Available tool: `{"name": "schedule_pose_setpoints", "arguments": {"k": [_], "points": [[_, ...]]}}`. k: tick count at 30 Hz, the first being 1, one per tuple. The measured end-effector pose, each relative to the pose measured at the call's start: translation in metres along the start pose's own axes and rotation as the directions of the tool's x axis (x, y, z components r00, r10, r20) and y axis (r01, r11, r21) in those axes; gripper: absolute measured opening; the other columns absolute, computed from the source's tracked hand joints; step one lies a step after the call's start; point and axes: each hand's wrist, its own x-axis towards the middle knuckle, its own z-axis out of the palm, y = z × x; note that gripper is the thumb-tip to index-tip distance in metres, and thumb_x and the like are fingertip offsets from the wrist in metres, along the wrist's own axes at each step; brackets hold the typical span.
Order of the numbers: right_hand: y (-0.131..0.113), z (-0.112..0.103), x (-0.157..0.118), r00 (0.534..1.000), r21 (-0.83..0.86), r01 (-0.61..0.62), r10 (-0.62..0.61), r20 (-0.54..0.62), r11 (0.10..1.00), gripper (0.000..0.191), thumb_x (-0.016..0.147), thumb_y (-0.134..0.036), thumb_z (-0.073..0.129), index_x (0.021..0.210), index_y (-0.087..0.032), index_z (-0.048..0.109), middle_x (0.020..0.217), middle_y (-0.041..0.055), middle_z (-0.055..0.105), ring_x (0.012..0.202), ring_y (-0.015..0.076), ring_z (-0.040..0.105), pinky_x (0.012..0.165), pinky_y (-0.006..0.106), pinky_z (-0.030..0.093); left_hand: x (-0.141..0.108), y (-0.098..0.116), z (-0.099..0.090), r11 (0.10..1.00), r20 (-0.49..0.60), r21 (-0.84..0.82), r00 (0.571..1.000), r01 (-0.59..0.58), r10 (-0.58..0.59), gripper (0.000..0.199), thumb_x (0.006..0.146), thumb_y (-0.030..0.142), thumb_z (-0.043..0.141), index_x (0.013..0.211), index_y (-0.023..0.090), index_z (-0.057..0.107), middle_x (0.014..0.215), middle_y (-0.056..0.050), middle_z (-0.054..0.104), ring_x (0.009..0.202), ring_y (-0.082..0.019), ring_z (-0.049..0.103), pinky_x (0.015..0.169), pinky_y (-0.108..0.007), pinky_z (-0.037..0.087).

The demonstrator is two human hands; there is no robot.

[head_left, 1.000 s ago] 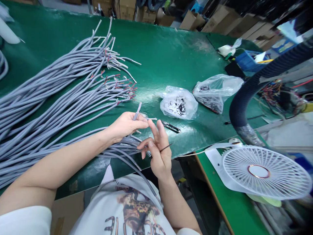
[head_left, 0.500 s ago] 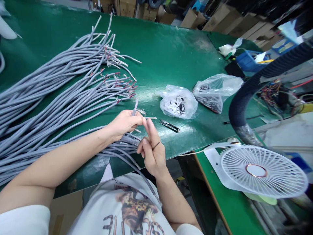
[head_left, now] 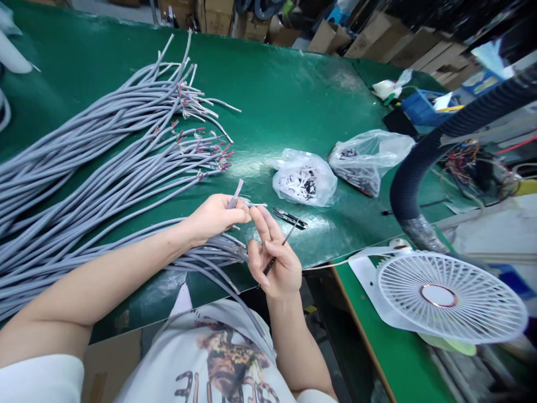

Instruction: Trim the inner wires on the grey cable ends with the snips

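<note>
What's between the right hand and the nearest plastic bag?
Small black snips lie on the green table between the right hand and the nearest plastic bag, in the head view.

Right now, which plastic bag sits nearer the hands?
The bag of white and black pieces, beyond the thread snips; the other bag lies farther right.

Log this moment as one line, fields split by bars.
left hand: pinching grey round cable | right hand: holding thin dark rod-shaped tool | nearby: small black metal snips, clear plastic bag of black-and-white pieces
</note>
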Motion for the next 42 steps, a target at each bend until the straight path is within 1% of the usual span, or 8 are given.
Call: {"name": "schedule_pose_setpoints", "arguments": {"k": [9,12,16,19,24,33,36,42], "points": [[-0.003,-0.005,0.003,0.998,-0.045,0.056,-0.056,-0.004,0.997,0.048,0.083,-0.024,0.046,0.129,-0.035,0.049,0.146,0.0042,0.044,0.05,0.006,0.046,0.025,0.014,0.023,0.0,0.0,-0.001,0.999,0.028,-0.035,1.0,0.009,-0.008,0.022,0.065,0.023,0.064,0.058,0.016,0.044,0.046,0.01,0.032,0.039,-0.001,0.022,0.041,-0.02,0.013],[-0.013,-0.022,0.009,0.985,-0.239,0.128,-0.152,-0.087,0.963,0.045,0.083,-0.022,0.05,0.127,-0.03,0.05,0.114,0.006,0.065,0.045,0.0042,0.045,0.03,0.014,0.024,0.003,-0.002,-0.001,0.998,0.038,-0.053,0.999,0.034,-0.032,0.017,0.062,0.019,0.065,0.073,0.015,0.053,0.047,0.01,0.04,0.036,-0.001,0.025,0.039,-0.019,0.013],[-0.023,-0.043,0.02,0.952,-0.524,0.096,-0.231,-0.199,0.846,0.031,0.083,-0.023,0.057,0.114,-0.022,0.058,0.083,0.0001,0.062,0.042,0.0027,0.043,0.035,0.016,0.029,0.006,-0.004,-0.004,0.997,0.023,-0.057,0.998,0.056,-0.055,0.026,0.062,0.016,0.063,0.085,0.016,0.05,0.047,0.009,0.046,0.035,-0.003,0.033,0.039,-0.017,0.02],[-0.024,-0.041,0.021,0.974,-0.357,0.079,-0.148,-0.17,0.931,0.034,0.08,-0.023,0.057,0.114,-0.021,0.058,0.089,0.0026,0.065,0.04,0.0022,0.038,0.033,0.017,0.022,0.006,-0.005,-0.005,0.999,0.008,-0.044,1.0,0.014,-0.013,0.032,0.063,0.017,0.065,0.091,0.017,0.049,0.049,0.01,0.047,0.035,-0.003,0.034,0.041,-0.017,0.023],[-0.026,-0.018,0.009,0.997,0.005,0.03,-0.03,-0.066,1.0,0.054,0.072,-0.013,0.053,0.124,-0.027,0.051,0.113,0.0075,0.067,0.042,0.0031,0.029,0.03,0.016,0.014,0.002,-0.005,-0.004,0.967,-0.029,0.097,0.971,-0.236,0.239,0.032,0.068,0.02,0.068,0.099,0.014,0.06,0.051,0.011,0.036,0.043,-0.003,0.03,0.047,-0.017,0.028],[-0.021,-0.002,-0.003,0.998,0.129,-0.05,0.054,-0.029,0.99,0.063,0.071,-0.014,0.051,0.131,-0.031,0.041,0.13,0.0084,0.059,0.048,0.0064,0.032,0.025,0.011,0.017,-0.004,-0.009,0.002,0.751,0.014,0.452,0.845,-0.482,0.534,0.016,0.072,0.021,0.063,0.084,0.012,0.069,0.063,0.002,0.059,0.049,-0.004,0.04,0.047,-0.017,0.031],[-0.019,0.001,-0.007,0.998,0.115,-0.053,0.054,-0.01,0.992,0.063,0.073,-0.016,0.05,0.133,-0.032,0.04,0.132,0.0084,0.057,0.046,0.0061,0.032,0.023,0.011,0.018,-0.003,-0.008,0.001,0.741,-0.002,0.482,0.845,-0.468,0.535,0.014,0.073,0.022,0.063,0.08,0.013,0.07,0.06,0.002,0.06,0.049,-0.005,0.043,0.048,-0.017,0.033],[-0.017,0.0,-0.01,0.998,0.101,-0.048,0.043,0.048,0.994,0.061,0.076,-0.017,0.047,0.134,-0.033,0.038,0.137,0.0084,0.054,0.046,0.0057,0.031,0.023,0.011,0.019,-0.001,-0.001,-0.004,0.885,-0.03,0.335,0.935,-0.323,0.353,0.019,0.076,0.028,0.06,0.072,0.011,0.068,0.051,0.002,0.057,0.047,-0.007,0.049,0.048,-0.018,0.038]]}}
